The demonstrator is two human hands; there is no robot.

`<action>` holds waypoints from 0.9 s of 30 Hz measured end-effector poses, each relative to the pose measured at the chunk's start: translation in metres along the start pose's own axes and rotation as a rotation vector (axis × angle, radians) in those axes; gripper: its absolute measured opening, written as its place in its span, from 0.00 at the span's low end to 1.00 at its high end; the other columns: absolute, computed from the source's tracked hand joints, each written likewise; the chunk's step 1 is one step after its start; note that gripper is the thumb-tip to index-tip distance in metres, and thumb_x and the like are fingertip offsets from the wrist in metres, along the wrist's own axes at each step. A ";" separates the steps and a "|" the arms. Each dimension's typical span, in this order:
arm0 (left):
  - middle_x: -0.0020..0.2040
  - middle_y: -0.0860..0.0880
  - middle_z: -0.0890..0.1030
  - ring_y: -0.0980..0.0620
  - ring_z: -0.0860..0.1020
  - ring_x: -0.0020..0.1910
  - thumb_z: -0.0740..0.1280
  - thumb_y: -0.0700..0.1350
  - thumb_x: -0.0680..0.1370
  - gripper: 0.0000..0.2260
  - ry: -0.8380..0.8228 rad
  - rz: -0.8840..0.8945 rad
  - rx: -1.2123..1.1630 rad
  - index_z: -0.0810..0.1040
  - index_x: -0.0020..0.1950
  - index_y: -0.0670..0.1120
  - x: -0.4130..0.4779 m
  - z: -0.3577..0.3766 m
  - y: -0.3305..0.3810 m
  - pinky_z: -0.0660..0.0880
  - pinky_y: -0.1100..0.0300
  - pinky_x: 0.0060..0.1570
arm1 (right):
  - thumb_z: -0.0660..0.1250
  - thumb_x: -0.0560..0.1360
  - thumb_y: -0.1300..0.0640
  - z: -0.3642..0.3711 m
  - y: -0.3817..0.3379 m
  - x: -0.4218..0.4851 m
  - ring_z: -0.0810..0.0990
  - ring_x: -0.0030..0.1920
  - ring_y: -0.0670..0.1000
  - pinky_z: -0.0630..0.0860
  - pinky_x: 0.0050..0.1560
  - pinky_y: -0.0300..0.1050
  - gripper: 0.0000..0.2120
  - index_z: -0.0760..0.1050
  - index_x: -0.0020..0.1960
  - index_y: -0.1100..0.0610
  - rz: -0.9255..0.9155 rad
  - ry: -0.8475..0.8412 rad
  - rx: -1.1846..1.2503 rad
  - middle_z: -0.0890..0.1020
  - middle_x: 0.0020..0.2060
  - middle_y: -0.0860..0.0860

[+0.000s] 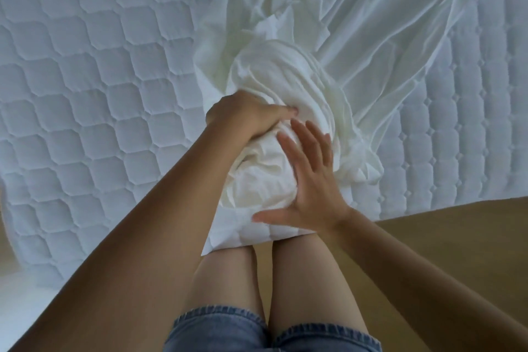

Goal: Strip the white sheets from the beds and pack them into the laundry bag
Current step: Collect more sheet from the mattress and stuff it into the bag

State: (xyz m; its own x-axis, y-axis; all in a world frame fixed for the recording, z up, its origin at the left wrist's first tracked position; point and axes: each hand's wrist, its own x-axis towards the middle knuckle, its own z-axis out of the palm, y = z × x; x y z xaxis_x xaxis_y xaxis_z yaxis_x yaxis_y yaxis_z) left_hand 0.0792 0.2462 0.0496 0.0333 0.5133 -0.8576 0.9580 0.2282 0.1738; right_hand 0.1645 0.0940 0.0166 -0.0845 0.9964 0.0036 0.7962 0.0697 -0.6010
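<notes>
A white sheet (357,17) lies rumpled across the quilted mattress (85,80), stretching from the top right down to the bed's near corner. Its near end is gathered into a thick bundle (274,86) at that corner. My left hand (248,117) grips the bundle from the left side, with fingers curled into the cloth. My right hand (308,180) lies flat against the bundle's right side with its fingers spread and straight. No laundry bag is in view.
The bare quilted mattress shows on the left and on the far right (457,128). A wooden floor (443,251) lies at the lower right. My legs in denim shorts (223,328) stand against the bed's corner.
</notes>
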 end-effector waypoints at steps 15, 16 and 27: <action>0.76 0.39 0.50 0.42 0.49 0.76 0.66 0.75 0.58 0.62 0.250 0.741 0.681 0.35 0.76 0.48 0.006 0.007 0.052 0.51 0.37 0.71 | 0.75 0.69 0.53 -0.098 0.121 0.091 0.82 0.46 0.44 0.78 0.49 0.43 0.11 0.76 0.47 0.46 0.840 0.219 0.768 0.83 0.44 0.44; 0.77 0.39 0.43 0.41 0.42 0.76 0.68 0.74 0.60 0.63 0.240 0.728 0.778 0.33 0.76 0.45 0.017 0.010 0.055 0.47 0.36 0.71 | 0.74 0.70 0.55 -0.100 0.131 0.094 0.82 0.45 0.44 0.78 0.48 0.42 0.10 0.76 0.47 0.46 0.868 0.228 0.824 0.83 0.43 0.44; 0.66 0.47 0.72 0.42 0.68 0.65 0.66 0.76 0.59 0.47 0.299 0.797 0.793 0.61 0.72 0.56 0.070 0.036 0.207 0.61 0.46 0.62 | 0.58 0.72 0.37 -0.108 0.179 0.059 0.59 0.72 0.52 0.57 0.73 0.47 0.35 0.62 0.73 0.54 0.887 0.607 0.470 0.63 0.69 0.50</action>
State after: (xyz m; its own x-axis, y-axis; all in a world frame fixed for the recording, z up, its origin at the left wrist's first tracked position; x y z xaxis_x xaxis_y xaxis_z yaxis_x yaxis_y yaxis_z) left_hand 0.2897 0.2998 0.0080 0.7397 0.4768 -0.4748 0.6089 -0.7747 0.1707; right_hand 0.3670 0.1705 -0.0044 0.7899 0.5551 -0.2606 0.1223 -0.5591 -0.8200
